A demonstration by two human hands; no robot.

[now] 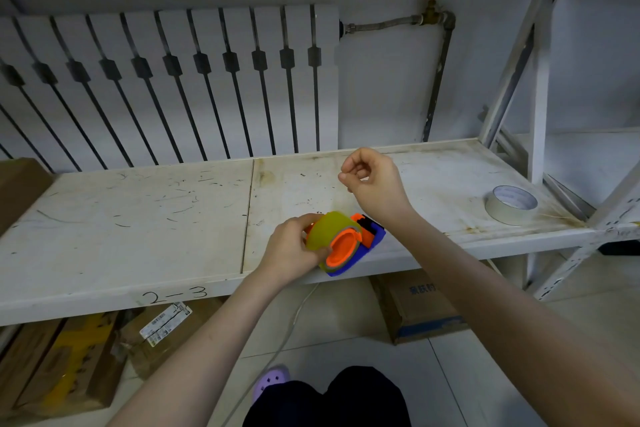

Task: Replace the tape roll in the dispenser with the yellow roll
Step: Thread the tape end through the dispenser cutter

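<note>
Far off to the left of both hands, a cardboard box (17, 191) sits at the end of the white shelf (138, 218). Next comes the left hand (294, 246), its fingers curled around the yellow roll (329, 229), gripping it from the left side. That roll sits on the orange hub (341, 248) of the blue dispenser (375, 236), which rests at the shelf's front lip, just beside the right forearm. Above the roll, the right hand (372, 180) hangs clear of the shelf, fingers curled in, thumb tip meeting the forefinger. Whether any tape end is pinched there cannot be told. Well to the right of that hand, a pale tape roll (510, 203) lies flat on the shelf.
</note>
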